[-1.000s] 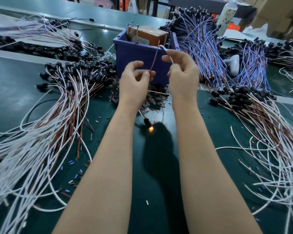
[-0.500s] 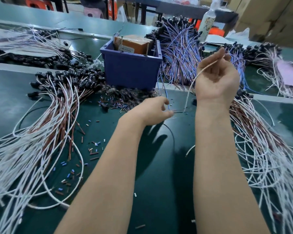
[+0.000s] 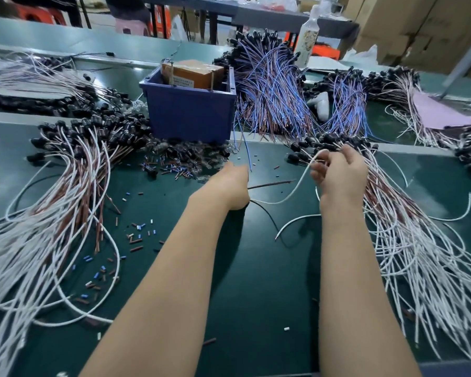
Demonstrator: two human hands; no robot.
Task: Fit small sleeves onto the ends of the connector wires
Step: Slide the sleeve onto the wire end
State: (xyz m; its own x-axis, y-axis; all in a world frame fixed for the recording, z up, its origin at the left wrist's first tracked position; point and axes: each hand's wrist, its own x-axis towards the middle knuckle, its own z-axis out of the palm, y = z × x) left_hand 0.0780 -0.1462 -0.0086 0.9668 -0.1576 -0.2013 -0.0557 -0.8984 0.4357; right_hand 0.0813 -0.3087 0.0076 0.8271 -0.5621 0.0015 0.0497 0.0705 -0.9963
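In the head view the right hand (image 3: 339, 176) curls its fingers (image 3: 318, 171) round a white wire (image 3: 301, 182) above the green surface (image 3: 256, 268), while the left hand (image 3: 229, 186) rests near loose sleeves (image 3: 174, 170), its grip hidden.

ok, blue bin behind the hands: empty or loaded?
Loaded. A brown box sticks up past the rim of the upright blue bin; anything under it is hidden.

the green mat (image 3: 269, 281) lies open down the near middle. a left wire heap (image 3: 38, 240) and a right wire heap (image 3: 424, 262) hem it in; a blue bin (image 3: 191, 115) blocks the far side.
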